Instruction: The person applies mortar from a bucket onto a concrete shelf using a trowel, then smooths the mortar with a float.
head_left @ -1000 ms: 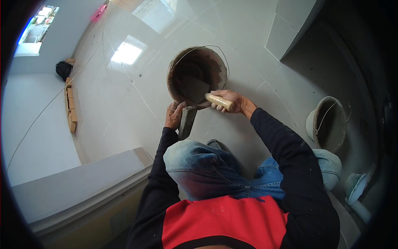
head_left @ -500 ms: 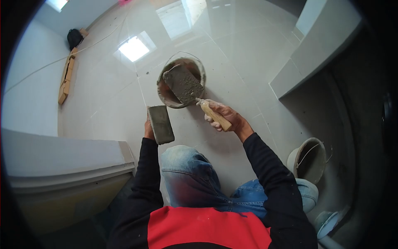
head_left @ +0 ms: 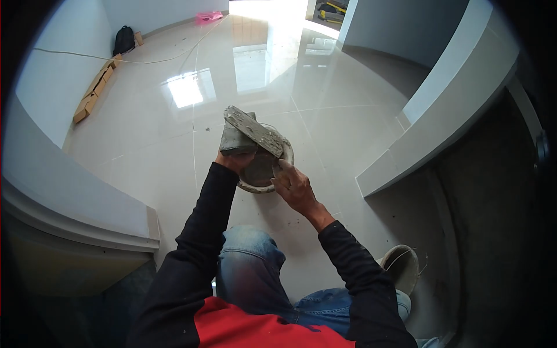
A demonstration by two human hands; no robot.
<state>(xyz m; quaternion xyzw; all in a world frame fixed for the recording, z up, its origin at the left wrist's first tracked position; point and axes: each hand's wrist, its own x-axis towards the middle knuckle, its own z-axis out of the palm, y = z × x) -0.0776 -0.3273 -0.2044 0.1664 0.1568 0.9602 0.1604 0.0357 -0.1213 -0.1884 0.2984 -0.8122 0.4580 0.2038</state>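
Observation:
My left hand (head_left: 233, 161) is closed on a cement-smeared rectangular plastering float (head_left: 234, 142), held over the left side of a bucket. My right hand (head_left: 294, 188) grips a trowel (head_left: 255, 132), its flat blade caked with grey mortar. The blade slants across the top of the float and overlaps it in this view. Fingers hide the trowel's handle. Below both tools, the mortar-crusted bucket (head_left: 259, 189) stands on the tiles with grey mix inside.
A second bucket (head_left: 402, 267) lies tilted by my right leg. Low wall ends (head_left: 383, 168) flank me on the right and left (head_left: 116, 197). Cardboard boxes (head_left: 93, 95), a black backpack (head_left: 124, 40) and a cable (head_left: 145, 61) are at the far left; a pink bag (head_left: 209, 17) lies farther back.
My left hand has brought the float forward and up to the bucket. The trowel has swung from over the bucket's mouth to the float. The view has tilted upward.

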